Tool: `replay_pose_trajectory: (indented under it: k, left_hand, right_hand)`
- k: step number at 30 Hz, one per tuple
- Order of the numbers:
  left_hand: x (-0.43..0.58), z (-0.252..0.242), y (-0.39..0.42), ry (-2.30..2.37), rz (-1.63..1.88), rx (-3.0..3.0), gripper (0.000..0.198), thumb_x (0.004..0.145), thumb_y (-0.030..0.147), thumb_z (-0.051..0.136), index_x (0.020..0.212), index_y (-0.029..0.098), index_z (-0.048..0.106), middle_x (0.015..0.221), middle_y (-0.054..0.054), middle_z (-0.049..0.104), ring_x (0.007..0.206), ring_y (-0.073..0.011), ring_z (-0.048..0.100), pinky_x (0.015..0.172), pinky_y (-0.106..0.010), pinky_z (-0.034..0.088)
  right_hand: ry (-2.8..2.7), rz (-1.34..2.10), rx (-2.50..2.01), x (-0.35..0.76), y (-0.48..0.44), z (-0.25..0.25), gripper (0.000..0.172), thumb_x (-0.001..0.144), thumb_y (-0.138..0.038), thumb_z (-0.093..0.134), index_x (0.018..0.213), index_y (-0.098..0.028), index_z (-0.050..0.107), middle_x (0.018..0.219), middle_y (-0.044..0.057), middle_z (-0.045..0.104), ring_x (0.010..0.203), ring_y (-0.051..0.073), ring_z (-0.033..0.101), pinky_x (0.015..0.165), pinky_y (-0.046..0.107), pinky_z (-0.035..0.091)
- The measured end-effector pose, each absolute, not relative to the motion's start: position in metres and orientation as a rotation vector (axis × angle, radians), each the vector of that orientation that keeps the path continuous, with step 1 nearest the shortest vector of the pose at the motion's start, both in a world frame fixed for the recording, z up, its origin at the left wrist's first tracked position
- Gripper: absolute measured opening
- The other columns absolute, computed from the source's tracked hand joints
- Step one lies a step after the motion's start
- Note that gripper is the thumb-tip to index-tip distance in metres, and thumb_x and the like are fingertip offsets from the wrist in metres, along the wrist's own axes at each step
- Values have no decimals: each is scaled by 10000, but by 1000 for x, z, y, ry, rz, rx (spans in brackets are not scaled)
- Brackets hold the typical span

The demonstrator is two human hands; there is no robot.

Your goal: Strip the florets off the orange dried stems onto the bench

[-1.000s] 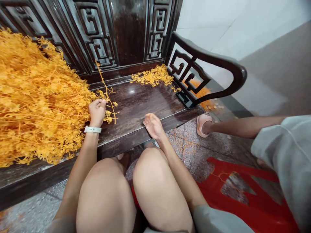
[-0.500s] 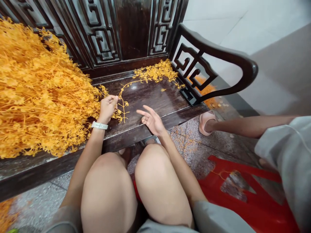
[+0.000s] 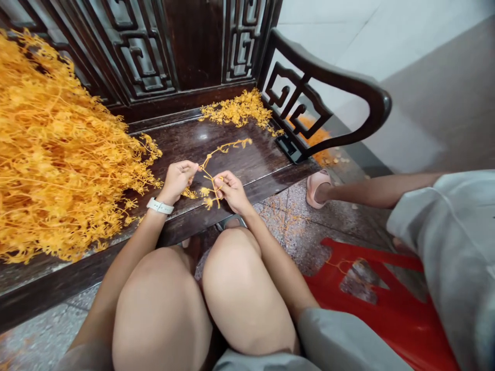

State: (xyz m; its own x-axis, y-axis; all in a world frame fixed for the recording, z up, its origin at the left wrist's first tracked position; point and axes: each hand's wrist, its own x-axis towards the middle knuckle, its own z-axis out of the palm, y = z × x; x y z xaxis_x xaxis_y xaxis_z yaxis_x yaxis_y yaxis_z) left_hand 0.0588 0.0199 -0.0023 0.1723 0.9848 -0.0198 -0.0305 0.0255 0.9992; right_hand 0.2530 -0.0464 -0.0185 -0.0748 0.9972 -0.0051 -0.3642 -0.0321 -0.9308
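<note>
Bench: dark, glossy wood, its long seat [image 3: 265, 157] running off at the left edge, with a front rail below.
Backrest: a plain dark panel [image 3: 195, 46] between strips of angular openwork fret [image 3: 141, 56], pale grey showing through the gaps.
Armrest: a curved dark rail [image 3: 336, 74] at the bench's right end, filled with matching fretwork.
Wall: pale, smooth, with thin joint lines [image 3: 328, 20]; a browner lower area [image 3: 456, 98].
Floor: speckled grey tiles [image 3: 305, 250] with dark joints.
Red plastic piece [image 3: 398, 319]: possibly a stool, partly out of frame.
Light: a white glint [image 3: 203, 136] on the seat.
</note>
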Motion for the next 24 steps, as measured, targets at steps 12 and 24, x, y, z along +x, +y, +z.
replay_pose_trajectory:
  k: [12,24]
  left_hand:
    - [38,-5,33,1400,1493,1186,137,796,310,729,750,181,714,638,8,623,533,-115,489,522,-231,364]
    - [39,-1,36,1226,1437,1000,265,859,414,801,820,183,677,565,40,572,466,-84,449,458,-185,326]
  right_hand:
    - [-1504,2214,-326,283,-67,-23,506,756,-579,1001,799,-148,741,675,14,728,461,65,518,439,196,348]
    - [-488,1891,-739,284,-58,5,453,1120,-597,527,1245,-209,724,1160,106,855,649,109,608,586,218,538]
